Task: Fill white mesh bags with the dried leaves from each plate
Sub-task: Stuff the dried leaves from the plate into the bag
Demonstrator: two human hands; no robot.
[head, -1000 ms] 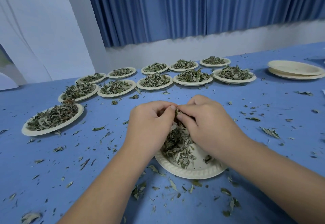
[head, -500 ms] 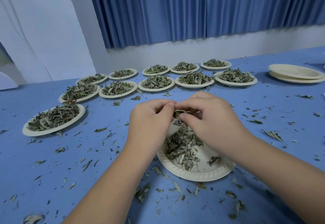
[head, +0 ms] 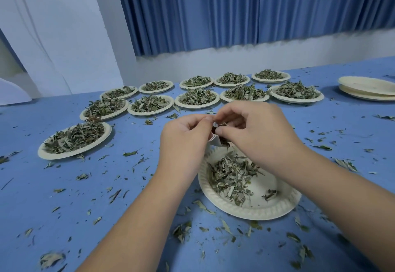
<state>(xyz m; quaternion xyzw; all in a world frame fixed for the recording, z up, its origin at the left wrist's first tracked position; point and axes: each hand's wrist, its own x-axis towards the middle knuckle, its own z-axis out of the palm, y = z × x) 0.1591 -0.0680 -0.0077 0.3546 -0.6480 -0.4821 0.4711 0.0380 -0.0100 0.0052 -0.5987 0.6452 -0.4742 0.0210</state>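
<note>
While the left hand (head: 183,143) curls its fingers and pinches the bag (head: 214,141) at its rim, the right hand (head: 256,137) pinches leaves (head: 223,125) at the bag's mouth. Both hang above a half-emptied plate (head: 256,213) near the table's (head: 64,197) front edge. Filled plates (head: 197,98) line the far edge.

Matt embossed paper plate (head: 256,210), brittle dried leaves (head: 233,175)
</note>
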